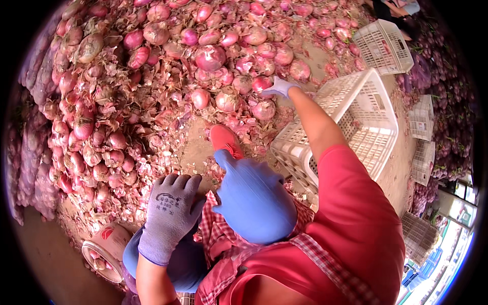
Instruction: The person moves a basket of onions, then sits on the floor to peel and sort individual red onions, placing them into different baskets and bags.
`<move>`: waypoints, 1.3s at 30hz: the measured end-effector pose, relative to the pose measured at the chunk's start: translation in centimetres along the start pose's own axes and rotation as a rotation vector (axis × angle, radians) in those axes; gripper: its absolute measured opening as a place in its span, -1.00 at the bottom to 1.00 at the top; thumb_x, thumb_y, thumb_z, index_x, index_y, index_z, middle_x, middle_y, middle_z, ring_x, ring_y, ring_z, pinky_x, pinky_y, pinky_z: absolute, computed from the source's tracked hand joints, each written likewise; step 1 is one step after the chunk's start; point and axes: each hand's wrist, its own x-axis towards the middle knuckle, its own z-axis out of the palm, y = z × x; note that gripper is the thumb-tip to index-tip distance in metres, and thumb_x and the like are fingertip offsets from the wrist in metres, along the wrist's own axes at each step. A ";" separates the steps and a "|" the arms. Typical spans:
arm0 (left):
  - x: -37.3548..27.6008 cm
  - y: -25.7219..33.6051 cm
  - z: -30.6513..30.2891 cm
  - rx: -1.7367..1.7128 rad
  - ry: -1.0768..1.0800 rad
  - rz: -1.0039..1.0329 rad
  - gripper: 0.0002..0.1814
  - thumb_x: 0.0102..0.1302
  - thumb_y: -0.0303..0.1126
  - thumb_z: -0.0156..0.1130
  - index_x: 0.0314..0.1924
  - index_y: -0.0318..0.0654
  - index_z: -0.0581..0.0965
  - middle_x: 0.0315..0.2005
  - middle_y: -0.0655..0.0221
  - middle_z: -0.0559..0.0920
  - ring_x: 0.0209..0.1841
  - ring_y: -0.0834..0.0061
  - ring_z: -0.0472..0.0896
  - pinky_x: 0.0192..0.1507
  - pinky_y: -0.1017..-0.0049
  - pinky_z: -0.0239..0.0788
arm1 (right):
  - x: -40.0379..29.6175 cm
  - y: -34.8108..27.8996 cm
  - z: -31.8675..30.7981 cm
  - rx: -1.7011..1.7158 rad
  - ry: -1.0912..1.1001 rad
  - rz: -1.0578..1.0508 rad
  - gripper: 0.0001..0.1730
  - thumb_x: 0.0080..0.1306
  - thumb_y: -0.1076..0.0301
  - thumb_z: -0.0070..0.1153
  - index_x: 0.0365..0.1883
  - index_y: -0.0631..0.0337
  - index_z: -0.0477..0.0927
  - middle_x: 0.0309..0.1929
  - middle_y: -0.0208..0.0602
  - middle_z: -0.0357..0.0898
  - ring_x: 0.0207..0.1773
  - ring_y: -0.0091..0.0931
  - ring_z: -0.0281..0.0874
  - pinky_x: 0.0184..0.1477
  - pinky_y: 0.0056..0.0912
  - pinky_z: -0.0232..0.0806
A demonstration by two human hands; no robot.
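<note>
My right hand (282,87), in a pale glove, reaches out over the edge of a heap of red onions (210,58). Its fingers are spread at the side of one glossy red onion (261,83), which still lies on the heap. Just below that hand sits a paler onion (264,109) among loose skins. My left hand (170,211), in a grey-purple knit glove bearing print, hovers or rests by my blue-clad left knee (133,244). Its back faces up, its fingers are slightly apart, and no object shows in it.
A white slatted plastic crate (328,100) lies tipped under my right forearm. Another crate (381,47) stands beyond, near a person's arm (396,8). A bucket (110,236) holding onions is at lower left. Filled mesh sacks (32,152) line the left; more crates (421,118) stand right.
</note>
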 end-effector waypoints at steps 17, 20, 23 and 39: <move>2.1 -2.6 0.9 -0.419 0.176 -0.081 -0.61 0.18 -0.30 0.20 -0.02 -0.30 0.44 -0.27 0.17 0.59 -0.17 0.23 0.56 -0.09 0.35 0.37 | -14.5 -19.3 1.0 1.569 0.109 -0.414 -0.26 0.09 0.41 0.24 0.21 0.15 0.15 -0.01 -0.34 0.39 -0.12 -0.52 0.49 -0.04 -0.17 0.38; 3.5 -4.5 1.4 -1.000 0.272 -0.219 -0.42 0.21 -0.32 0.24 0.17 -0.35 0.28 0.02 0.27 0.47 0.06 0.50 0.44 0.05 0.47 0.32 | -18.0 -22.3 -1.7 1.475 -0.034 -0.723 0.02 -0.06 0.59 0.32 0.31 0.26 -0.03 0.20 -0.25 0.20 0.19 -0.44 0.26 -0.04 -0.44 0.43; 3.5 -3.4 -0.3 -1.330 0.470 -0.190 -0.16 0.16 -0.20 0.30 0.30 -0.33 0.06 0.18 0.26 0.28 0.17 0.44 0.34 0.11 0.42 0.30 | -21.6 -24.8 -4.2 0.718 0.247 -1.045 0.12 -0.12 0.38 0.43 0.34 0.22 -0.03 0.31 -0.16 0.04 0.35 -0.38 0.01 0.27 -0.27 0.12; 0.3 -3.6 -2.7 -1.605 0.488 0.095 -0.01 -0.08 -0.17 0.47 0.31 -0.17 0.12 0.19 0.36 0.30 0.22 0.43 0.29 0.24 0.39 0.13 | -27.1 -27.4 -8.0 1.015 -0.193 -0.966 -0.11 0.21 -0.10 0.08 0.34 0.21 0.03 0.34 -0.25 0.07 0.36 -0.43 0.05 0.31 -0.36 0.02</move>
